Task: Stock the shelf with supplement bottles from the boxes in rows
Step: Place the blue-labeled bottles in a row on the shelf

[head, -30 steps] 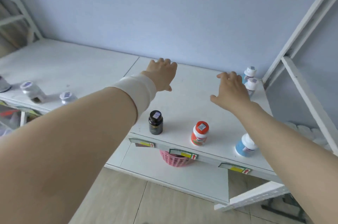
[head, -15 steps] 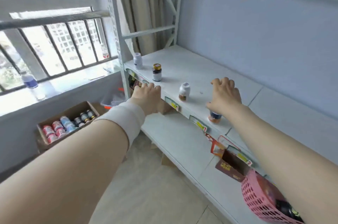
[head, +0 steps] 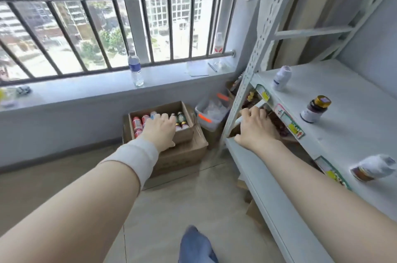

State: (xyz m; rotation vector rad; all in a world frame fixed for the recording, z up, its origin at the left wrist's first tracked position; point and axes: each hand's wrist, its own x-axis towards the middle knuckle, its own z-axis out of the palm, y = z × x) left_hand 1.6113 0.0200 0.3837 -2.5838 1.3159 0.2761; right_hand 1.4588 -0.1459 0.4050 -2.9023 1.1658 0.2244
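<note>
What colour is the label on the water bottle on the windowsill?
Blue: the water bottle label shows best in the head view.

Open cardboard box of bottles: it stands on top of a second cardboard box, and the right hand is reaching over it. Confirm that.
Not quite. The head view shows the left hand reaching over the open cardboard box, not the right hand, which is over by the shelf. The rest holds: the box does stand on top of a second cardboard box.

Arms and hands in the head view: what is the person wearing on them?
A wide white elastic band wraps the left wrist, behind the left hand. The right hand and forearm are bare. No sleeves, gloves, watch or rings show.
</note>
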